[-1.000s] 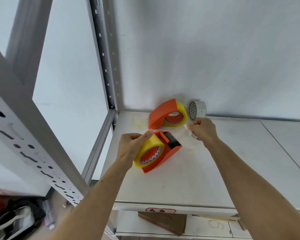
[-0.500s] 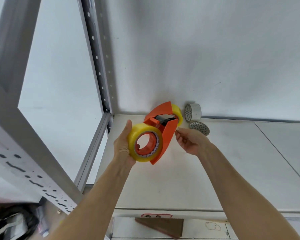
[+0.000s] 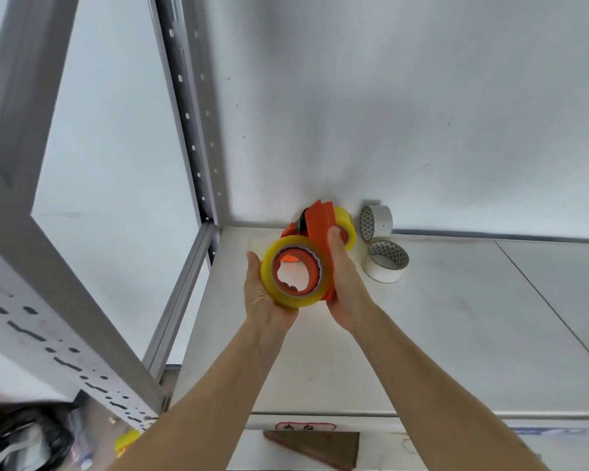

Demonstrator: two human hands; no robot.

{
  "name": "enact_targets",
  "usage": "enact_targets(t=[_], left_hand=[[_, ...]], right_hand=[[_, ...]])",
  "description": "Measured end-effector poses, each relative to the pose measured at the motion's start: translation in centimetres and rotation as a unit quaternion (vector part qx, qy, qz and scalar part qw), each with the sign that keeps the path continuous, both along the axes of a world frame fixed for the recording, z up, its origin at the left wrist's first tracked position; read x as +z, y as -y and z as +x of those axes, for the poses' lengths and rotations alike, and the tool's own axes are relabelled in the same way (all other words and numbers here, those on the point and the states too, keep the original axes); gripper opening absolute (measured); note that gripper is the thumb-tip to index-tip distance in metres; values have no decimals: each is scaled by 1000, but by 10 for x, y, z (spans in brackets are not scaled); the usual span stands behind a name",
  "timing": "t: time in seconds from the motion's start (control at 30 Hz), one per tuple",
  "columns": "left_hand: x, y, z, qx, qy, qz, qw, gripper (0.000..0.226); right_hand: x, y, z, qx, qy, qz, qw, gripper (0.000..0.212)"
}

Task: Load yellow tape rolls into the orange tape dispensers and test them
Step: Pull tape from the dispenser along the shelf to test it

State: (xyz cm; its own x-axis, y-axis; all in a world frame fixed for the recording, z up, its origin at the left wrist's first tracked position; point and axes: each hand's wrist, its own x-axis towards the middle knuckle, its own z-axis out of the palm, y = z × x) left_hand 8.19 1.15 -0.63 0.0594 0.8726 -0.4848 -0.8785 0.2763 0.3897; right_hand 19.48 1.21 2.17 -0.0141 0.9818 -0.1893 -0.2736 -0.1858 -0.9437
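Note:
I hold one orange tape dispenser (image 3: 317,232) up in the air above the white shelf (image 3: 456,317), turned on edge. A yellow tape roll (image 3: 269,270) sits on its hub and faces me. My left hand (image 3: 264,300) cups the roll from the left and below. My right hand (image 3: 347,287) grips the dispenser's orange side, thumb up along it. Behind them, against the back wall, a second yellow roll (image 3: 350,223) shows; its orange dispenser is mostly hidden by the held one.
Two white tape rolls are at the back: one upright (image 3: 376,222) against the wall, one lying flat (image 3: 386,263) just right of my right hand. A grey perforated shelf post (image 3: 184,113) rises at the left. A brown wedge (image 3: 317,447) lies on the shelf below.
The dispenser with its roll went from lying on the shelf to held up on edge. My right hand left a pinched bit of tape and now grips the dispenser's side.

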Motion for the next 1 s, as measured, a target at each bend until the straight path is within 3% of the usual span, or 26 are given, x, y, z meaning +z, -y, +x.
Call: enact_targets(t=[0.1, 0.2, 0.23, 0.3, 0.37, 0.4, 0.47, 0.53, 0.6, 0.73, 0.8, 0.83, 0.9, 1.0], left_hand=[[-3, 5, 8, 7, -14, 5, 1000, 59], [-10, 5, 7, -18, -203, -33, 978, 55], [-13, 6, 4, -43, -305, -43, 950, 56], [-20, 6, -6, -79, -502, -16, 861, 48], [-25, 9, -17, -120, -667, 27, 735, 29], [-28, 11, -22, -162, -739, 29, 653, 38], [-31, 15, -28, -262, -812, 11, 521, 93], [-32, 20, -34, -329, -823, 1, 463, 131], [-36, 24, -41, -358, -822, -12, 442, 145], [-45, 30, -49, -363, -817, -33, 447, 152], [-45, 31, -50, -357, -816, -33, 454, 152], [-45, 31, -50, -355, -815, -32, 457, 152], [-44, 29, -50, -354, -816, -30, 455, 152], [-43, 30, -50, -355, -816, -30, 456, 151]], right_hand=[[-5, -3, -2, -4, 105, 37, 994, 61], [7, -15, 10, -12, 198, 58, 978, 59], [15, -19, 15, 17, 229, 70, 971, 61], [33, -31, 23, 109, 323, 95, 935, 63], [44, -44, 17, 200, 475, 111, 850, 62], [47, -49, 10, 234, 561, 128, 784, 66], [42, -59, -7, 286, 692, 155, 645, 75], [35, -63, -24, 327, 775, 158, 517, 68], [28, -63, -34, 345, 811, 177, 437, 59], [19, -63, -45, 348, 835, 238, 354, 57], [15, -64, -45, 356, 838, 260, 322, 71], [14, -65, -44, 358, 838, 267, 315, 85], [12, -64, -42, 335, 832, 272, 349, 106], [12, -63, -46, 283, 827, 263, 408, 108]])
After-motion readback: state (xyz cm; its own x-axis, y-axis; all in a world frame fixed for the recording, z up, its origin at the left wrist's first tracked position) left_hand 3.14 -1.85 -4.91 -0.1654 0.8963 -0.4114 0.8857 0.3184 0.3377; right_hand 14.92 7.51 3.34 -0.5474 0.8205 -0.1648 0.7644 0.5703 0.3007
